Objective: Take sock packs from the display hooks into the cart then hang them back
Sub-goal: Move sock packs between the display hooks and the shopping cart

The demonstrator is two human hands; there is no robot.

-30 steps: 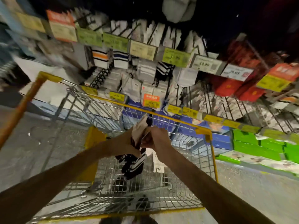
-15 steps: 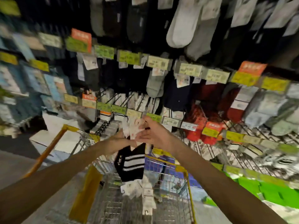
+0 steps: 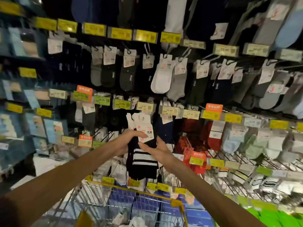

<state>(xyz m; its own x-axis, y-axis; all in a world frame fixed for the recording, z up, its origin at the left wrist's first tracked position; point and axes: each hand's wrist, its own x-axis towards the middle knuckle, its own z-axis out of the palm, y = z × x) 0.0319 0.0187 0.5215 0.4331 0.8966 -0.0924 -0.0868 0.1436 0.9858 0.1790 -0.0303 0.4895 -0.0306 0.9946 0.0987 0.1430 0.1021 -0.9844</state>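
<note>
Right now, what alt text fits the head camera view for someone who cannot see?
Two bare hands hold a black, white-striped sock pack up before a wall of hanging socks. The left hand grips it by its white card; the right hand touches its front with straight fingers. A yellow-rimmed wire cart stands below.

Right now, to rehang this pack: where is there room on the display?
Hook rows behind the sock pack are packed. Barest: wire prongs below the pale green socks. The cart shows bare mesh left of its white packs.
</note>
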